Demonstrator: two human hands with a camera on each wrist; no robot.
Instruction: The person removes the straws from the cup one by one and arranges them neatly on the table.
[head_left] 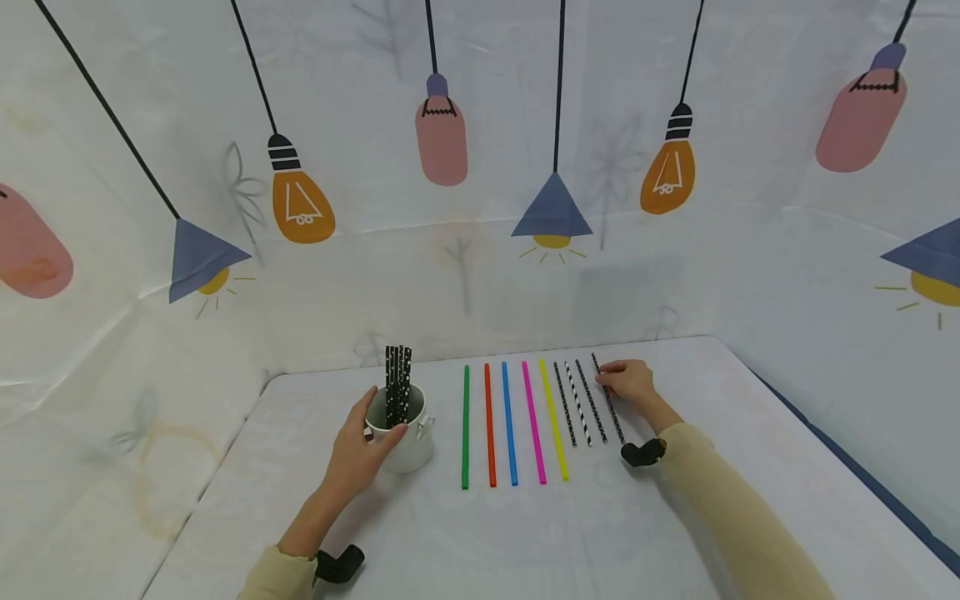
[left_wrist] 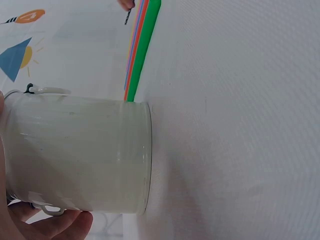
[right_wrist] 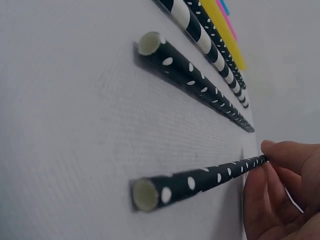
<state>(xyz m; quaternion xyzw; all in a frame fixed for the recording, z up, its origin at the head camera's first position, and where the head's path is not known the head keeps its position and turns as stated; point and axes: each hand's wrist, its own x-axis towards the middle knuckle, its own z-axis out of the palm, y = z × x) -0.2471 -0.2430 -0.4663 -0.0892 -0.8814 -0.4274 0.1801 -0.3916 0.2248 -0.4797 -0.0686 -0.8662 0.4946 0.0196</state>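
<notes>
At the right end of a row of straws on a white-covered table (head_left: 525, 542), the right hand (head_left: 632, 382) I follow from my remote post pinches a black straw with white dots (head_left: 611, 408), the outermost of the line. I judge it very light, a thin hollow tube, probably paper: stiff along its length, yet easily crushed or creased by a hard squeeze, and only mildly slippery. A soft pinch across its sides suits it, near the end or at mid-length for better balance. The thumb and fingertips meet around it close to the far end, so most of its length runs free from them toward the person, hollow near end facing the right wrist camera; whether that end touches the cloth, I cannot tell. A second dotted straw (head_left: 592, 402) lies just beside it, apart from the fingers, with a striped straw (head_left: 578, 404) next along. Well to the left, the left hand (head_left: 356, 454) curls around a pale metal-looking bucket (head_left: 408, 454), thumb at the near side by the rim, steadying what I take to be a rigid, heavier piece; dotted straws stand upright inside.
</notes>
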